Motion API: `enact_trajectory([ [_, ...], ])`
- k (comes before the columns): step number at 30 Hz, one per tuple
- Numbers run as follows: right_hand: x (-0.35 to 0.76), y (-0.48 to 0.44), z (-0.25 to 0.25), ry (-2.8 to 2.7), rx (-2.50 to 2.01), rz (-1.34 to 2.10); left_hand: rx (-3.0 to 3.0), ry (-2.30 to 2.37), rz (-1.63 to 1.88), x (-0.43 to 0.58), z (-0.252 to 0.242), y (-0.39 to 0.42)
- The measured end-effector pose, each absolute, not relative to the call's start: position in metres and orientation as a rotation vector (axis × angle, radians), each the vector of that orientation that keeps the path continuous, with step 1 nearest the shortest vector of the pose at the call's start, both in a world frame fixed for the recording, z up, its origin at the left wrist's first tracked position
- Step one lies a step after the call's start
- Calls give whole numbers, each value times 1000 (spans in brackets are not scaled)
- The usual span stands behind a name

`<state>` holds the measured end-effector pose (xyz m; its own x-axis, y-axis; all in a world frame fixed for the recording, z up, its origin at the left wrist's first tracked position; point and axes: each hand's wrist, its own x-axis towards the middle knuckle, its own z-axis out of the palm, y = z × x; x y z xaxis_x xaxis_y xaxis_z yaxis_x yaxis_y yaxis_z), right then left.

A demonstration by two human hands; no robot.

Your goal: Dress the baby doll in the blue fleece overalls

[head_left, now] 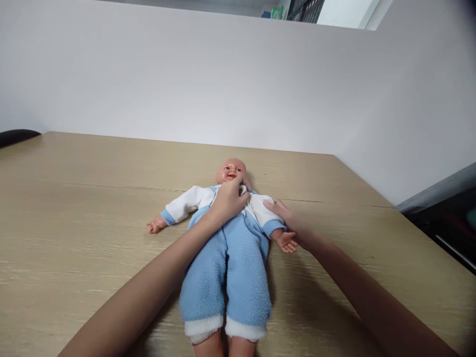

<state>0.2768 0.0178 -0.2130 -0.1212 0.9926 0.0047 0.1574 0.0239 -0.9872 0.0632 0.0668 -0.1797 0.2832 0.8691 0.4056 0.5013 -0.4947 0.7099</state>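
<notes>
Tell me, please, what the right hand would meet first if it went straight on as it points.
The right hand would probably meet the white sleeve of the doll, which it seems to touch; depth is unclear.

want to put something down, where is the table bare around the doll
Bare table lies left of the doll and left forearm, right of the right forearm, and in a strip between the doll's head and the wall. Crowded: around the left grip, on the doll, and the right grip, at its sleeve.
</notes>
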Motion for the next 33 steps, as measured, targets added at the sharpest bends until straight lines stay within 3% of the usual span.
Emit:
enact_trajectory([
  [5, 311, -16, -201, -1282, -1396, 1369, 2129, 1207, 1076, 63, -177, 65],
  [13, 370, -2, -228, -1279, -1561, 948, 2197, 1210, 994, 66, -172, 58],
  [19, 363, -11, -231, -1420, -1582, 849, 2370, 1142, 853, 60, -165, 59],
  [24, 352, -20, -227, -1558, -1677, 533, 2665, 1268, 826, 55, -165, 60],
  [30, 334, -32, -216, -1788, -1461, -157, 2780, 1364, 792, 55, -162, 54],
  [33, 308, -47, -211, -1841, -1274, 239, 2825, 1244, 836, 57, -155, 48],
])
